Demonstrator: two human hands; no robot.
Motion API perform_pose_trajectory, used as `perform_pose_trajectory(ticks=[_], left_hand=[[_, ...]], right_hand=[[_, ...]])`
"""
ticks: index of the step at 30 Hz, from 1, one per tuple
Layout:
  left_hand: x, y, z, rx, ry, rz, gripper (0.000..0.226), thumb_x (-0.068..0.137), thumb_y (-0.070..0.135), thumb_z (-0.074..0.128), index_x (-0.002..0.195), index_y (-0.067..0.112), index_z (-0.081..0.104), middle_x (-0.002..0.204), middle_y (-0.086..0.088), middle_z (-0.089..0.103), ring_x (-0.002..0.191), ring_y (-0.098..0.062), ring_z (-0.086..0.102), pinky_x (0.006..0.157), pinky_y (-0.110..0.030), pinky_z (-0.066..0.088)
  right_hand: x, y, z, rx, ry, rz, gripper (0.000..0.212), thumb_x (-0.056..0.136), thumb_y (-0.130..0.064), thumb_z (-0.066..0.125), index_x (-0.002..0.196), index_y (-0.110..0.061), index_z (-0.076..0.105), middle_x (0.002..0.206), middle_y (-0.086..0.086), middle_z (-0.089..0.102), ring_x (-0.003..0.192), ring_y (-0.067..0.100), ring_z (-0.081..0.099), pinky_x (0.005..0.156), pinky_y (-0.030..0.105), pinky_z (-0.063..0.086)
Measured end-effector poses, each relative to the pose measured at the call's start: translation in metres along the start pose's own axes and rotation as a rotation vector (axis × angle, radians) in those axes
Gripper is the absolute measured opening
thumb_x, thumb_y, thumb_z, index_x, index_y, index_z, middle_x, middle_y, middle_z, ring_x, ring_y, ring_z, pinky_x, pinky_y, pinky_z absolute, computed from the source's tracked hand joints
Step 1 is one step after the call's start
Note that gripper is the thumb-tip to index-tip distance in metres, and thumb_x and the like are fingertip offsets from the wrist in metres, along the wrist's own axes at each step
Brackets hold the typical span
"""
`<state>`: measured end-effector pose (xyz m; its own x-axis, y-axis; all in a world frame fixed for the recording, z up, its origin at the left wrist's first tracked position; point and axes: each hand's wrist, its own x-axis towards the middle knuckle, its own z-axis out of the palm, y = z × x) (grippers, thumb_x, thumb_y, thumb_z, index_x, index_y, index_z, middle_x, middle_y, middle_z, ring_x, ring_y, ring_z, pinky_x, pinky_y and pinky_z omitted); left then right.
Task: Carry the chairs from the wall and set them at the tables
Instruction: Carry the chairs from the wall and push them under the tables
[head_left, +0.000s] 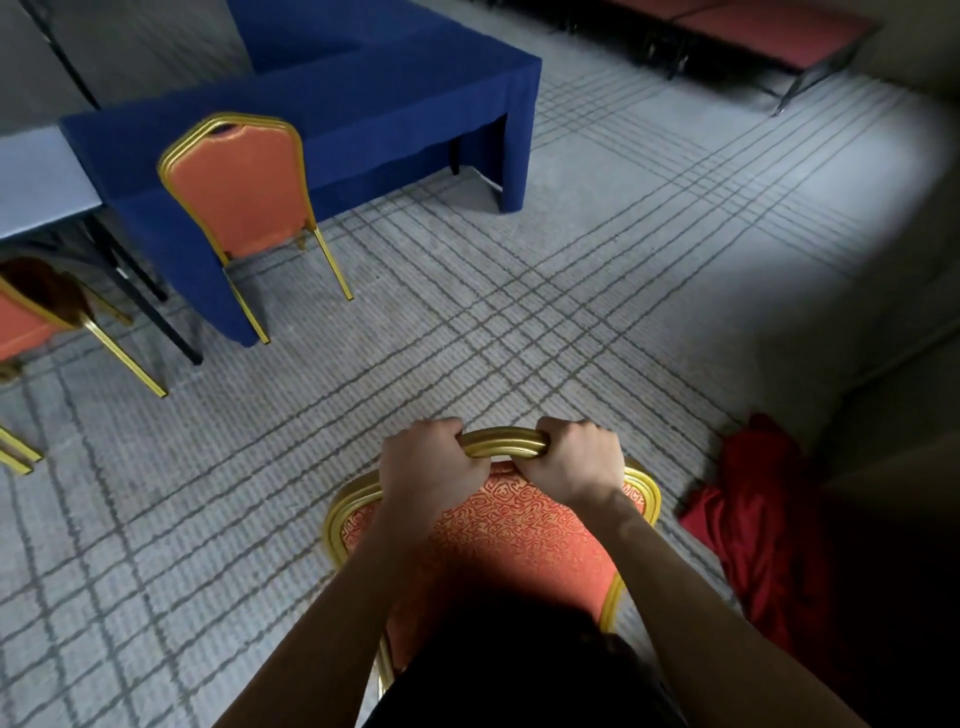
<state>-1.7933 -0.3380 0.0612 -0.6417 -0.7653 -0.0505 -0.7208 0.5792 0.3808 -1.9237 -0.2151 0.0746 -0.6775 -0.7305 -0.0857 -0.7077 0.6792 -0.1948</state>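
Orange chair (239, 192) set at the near side of the blue tabletop (389, 104); well short of the tabletop, left hand (431, 462) and right hand (571, 462), fingers curled, grip the gold top rail of a second chair (509, 540); red cloth (758, 519) farther right

text: none legible | labels: none | signs: none

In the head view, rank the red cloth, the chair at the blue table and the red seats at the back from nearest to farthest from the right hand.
1. Red cloth: on the carpet, just right of the right hand.
2. Chair at the blue table: ahead, left.
3. Red seats: far back, right.
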Motion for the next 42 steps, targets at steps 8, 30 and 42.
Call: perform_pose_trajectory(ticks=[8,30,42], left_hand=[[0.054,0.009,-0.016,-0.015,0.119,0.102,0.034,0.066,0.046,0.063,0.063,0.018,0.045,0.051,0.007,0.046,0.051,-0.014,0.048,0.059,-0.028,0.040],[0.358,0.051,-0.035,0.113,0.264,0.054,0.069,0.066,0.055,0.082,0.053,0.027,0.020,0.045,0.011,0.023,0.045,-0.021,0.053,0.055,-0.027,0.021],[0.574,-0.011,-0.049,0.119,0.320,0.002,0.064,0.067,0.051,0.078,0.052,0.025,0.021,0.043,0.010,0.020,0.042,-0.016,0.035,0.053,-0.025,0.016]], right_hand=[[0.057,0.005,-0.011,0.050,0.116,-0.033,0.039,0.081,-0.061,0.064,0.071,-0.025,0.051,0.078,0.001,0.073,0.080,0.032,0.069,0.068,0.034,0.046],[0.414,0.029,-0.039,0.298,0.364,-0.378,0.041,0.059,-0.068,0.052,0.057,-0.028,0.040,0.048,0.002,0.056,0.050,0.028,0.062,0.056,0.025,0.031],[0.628,-0.046,-0.028,0.165,0.380,-0.437,0.039,0.056,-0.056,0.075,0.057,-0.020,0.059,0.046,0.002,0.056,0.045,0.029,0.060,0.052,0.027,0.040]])
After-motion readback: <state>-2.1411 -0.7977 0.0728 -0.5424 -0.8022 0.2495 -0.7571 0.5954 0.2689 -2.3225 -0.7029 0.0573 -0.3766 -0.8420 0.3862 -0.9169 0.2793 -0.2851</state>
